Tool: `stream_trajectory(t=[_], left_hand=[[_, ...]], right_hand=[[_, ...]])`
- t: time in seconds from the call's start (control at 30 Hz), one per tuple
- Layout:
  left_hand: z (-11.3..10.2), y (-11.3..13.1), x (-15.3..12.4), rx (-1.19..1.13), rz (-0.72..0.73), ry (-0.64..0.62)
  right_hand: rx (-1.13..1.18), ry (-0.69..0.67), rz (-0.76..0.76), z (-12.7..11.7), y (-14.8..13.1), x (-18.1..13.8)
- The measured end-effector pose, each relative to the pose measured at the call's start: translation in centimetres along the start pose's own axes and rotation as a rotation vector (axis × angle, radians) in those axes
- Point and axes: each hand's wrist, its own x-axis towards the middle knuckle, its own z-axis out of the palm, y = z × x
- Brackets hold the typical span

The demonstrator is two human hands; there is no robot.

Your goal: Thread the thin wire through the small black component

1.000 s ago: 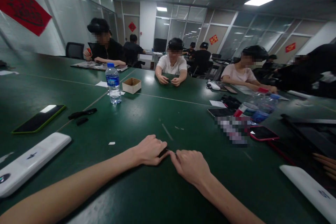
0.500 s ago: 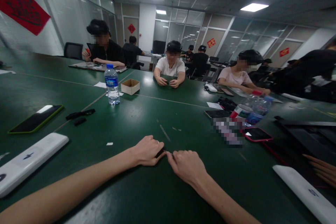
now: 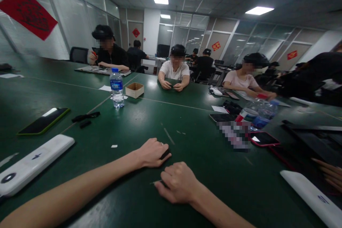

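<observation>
My left hand (image 3: 151,154) rests on the green table (image 3: 187,121), fingers curled over a small dark object (image 3: 165,154) that I cannot name. My right hand (image 3: 177,182) lies just below and right of it, closer to me. Its fingers are curled and pinch a thin pale sliver (image 3: 155,182) against the tabletop. The two hands are a short gap apart. A ring shows on my left hand.
A white flat device (image 3: 32,163) and a phone (image 3: 44,121) lie at left, a water bottle (image 3: 117,88) and cardboard box (image 3: 134,89) farther back. Phones (image 3: 264,139) and bottles (image 3: 256,114) sit at right. Another white device (image 3: 312,194) lies near right. Several people sit around the table.
My right hand has pulled back toward me and to the left, away from my left hand, dragging a thin sliver with it. My left hand has stayed in place.
</observation>
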Motion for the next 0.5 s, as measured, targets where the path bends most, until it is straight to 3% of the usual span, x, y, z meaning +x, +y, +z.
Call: stream_trajectory(t=[0.2, 0.4, 0.5], left_hand=[[-0.3, -0.1, -0.3, 0.000, -0.006, 0.016], [-0.7, -1.0, -0.5, -0.007, 0.013, 0.041], [-0.9, -2.4, -0.5, 0.002, -0.046, 0.024]], right_hand=[[-0.016, 0.041, 0.100, -0.3, 2.7, -1.0], [0.034, 0.031, 0.092, -0.3, 3.0, -1.0], [0.047, 0.017, 0.090, -0.3, 3.1, -1.0]])
